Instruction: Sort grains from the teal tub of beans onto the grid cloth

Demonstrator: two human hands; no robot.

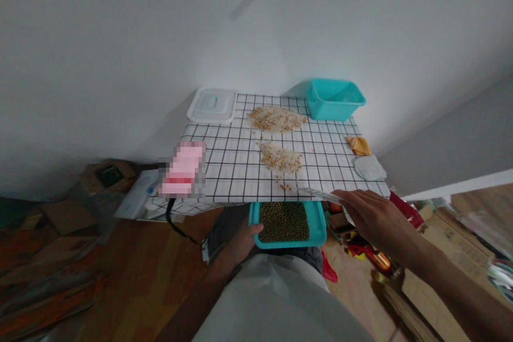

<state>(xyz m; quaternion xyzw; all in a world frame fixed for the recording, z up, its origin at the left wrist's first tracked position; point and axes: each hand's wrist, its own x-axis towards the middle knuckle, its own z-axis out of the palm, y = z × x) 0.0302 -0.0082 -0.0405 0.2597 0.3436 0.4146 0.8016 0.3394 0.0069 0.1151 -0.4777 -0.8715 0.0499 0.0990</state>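
Observation:
My left hand (245, 236) grips the left side of a teal plastic tub (317, 224), thumb over its rim. The tub is just below the table's front edge and holds many small greenish-brown beans (284, 221). My right hand (371, 219) is closed on a thin, clear, flat strip-like tool (320, 193), whose exact kind I cannot make out. Its tip is at the table's front edge, close to a few loose tan beans (285, 187). Behind it lies a small pile of pale grains and tan beans (281, 158), with a larger mixed pile (276, 118) farther back.
A checked cloth (232, 163) covers the table against the wall. A white lid (213, 105) is at the back left, a second teal tub (336, 100) at the back right. A pink, blurred-out item (184, 167), a yellow cloth (358, 145) and a clear lid-like piece (369, 167) lie near the sides.

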